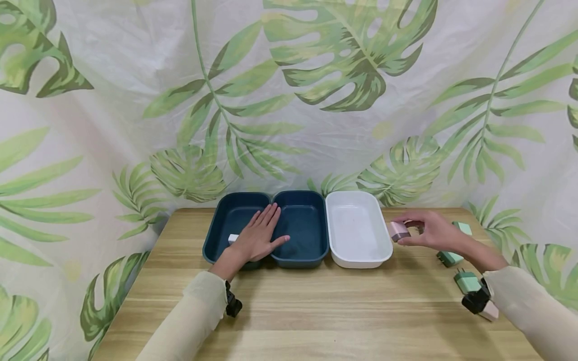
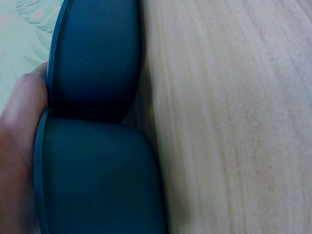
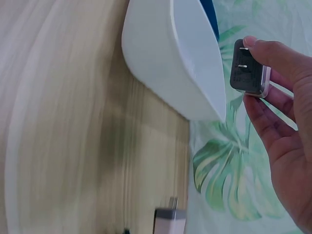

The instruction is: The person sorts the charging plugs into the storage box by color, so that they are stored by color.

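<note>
My right hand (image 1: 426, 230) pinches a pink and dark grey wall charger (image 1: 399, 231) between thumb and fingers, just right of the white tray (image 1: 360, 228). In the right wrist view the held charger (image 3: 247, 68) shows its dark face with two metal prongs. My left hand (image 1: 258, 239) lies with straight fingers over the adjoining rims of the left dark blue tray (image 1: 211, 238) and the middle dark blue tray (image 1: 304, 263). Beside that wrist a small white block (image 1: 233, 238) sits in the left tray, partly hidden by the hand.
Green chargers (image 1: 467, 282) lie along the right side of the wooden table (image 1: 307, 311), partly behind the right arm. A pink charger (image 1: 489, 312) lies near that wrist. Another pink and grey charger (image 3: 169, 222) shows low in the right wrist view. A leaf-patterned cloth (image 1: 334, 150) hangs behind the trays.
</note>
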Demonstrator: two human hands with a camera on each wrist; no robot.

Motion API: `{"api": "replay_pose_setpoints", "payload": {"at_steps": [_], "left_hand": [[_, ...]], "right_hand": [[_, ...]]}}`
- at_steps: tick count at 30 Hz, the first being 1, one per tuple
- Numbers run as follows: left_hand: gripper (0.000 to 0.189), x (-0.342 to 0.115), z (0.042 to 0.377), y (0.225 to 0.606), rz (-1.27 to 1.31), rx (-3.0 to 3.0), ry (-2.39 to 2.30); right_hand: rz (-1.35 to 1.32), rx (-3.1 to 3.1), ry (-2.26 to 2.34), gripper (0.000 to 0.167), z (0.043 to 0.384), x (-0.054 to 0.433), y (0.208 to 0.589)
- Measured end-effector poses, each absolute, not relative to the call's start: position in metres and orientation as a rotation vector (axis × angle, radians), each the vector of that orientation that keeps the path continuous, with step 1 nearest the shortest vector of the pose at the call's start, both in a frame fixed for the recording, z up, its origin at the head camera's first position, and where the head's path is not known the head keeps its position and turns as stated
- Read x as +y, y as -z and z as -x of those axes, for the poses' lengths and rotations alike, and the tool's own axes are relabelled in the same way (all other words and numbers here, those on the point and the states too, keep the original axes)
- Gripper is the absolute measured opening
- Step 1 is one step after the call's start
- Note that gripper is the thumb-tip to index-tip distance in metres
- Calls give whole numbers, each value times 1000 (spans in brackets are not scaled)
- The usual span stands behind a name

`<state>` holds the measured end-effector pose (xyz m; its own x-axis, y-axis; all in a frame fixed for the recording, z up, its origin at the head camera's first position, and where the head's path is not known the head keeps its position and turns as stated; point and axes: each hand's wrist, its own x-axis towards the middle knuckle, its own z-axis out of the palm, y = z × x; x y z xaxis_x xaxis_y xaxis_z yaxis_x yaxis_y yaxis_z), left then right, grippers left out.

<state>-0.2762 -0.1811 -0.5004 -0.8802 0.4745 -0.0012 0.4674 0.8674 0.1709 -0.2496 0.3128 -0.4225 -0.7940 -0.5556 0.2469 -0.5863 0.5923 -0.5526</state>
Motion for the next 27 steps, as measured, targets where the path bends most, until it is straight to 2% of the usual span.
{"api": "replay_pose_setpoints", "payload": {"at_steps": [27], "left_hand": [[97,-182,277,503,-762,3005,-275]], "right_hand": [[-1129,-2664,-1142,46,282,244,424]]}}
